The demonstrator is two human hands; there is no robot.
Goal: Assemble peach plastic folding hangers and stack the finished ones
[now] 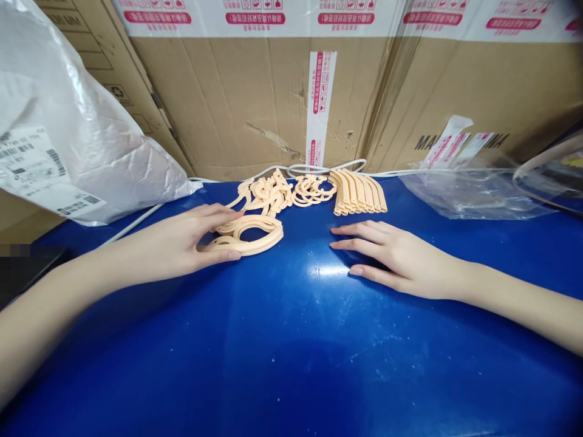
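My left hand (195, 238) curls around the left end of a stack of beige curved pieces (260, 246) with an oval opening, thumb along the near side and fingers over the far side. They look like plastic, and their left end is partly hidden by the hand. My right hand (394, 256) rests on the blue tabletop with fingers apart, holding nothing. Just beyond its fingertips lies a row of long, curved beige arms (359, 191), lined up side by side. Loose beige hook-shaped pieces (272, 193) and a heap of thin curved beige pieces (313, 190) lie between the hands, farther back.
Cardboard boxes (237, 97) stand along the back of the blue table (291, 340). A white plastic parcel bag (104, 139) leans in at the left. A pale cable (328, 168) runs along the boxes' foot, and clear plastic bags (473, 197) lie at the right.
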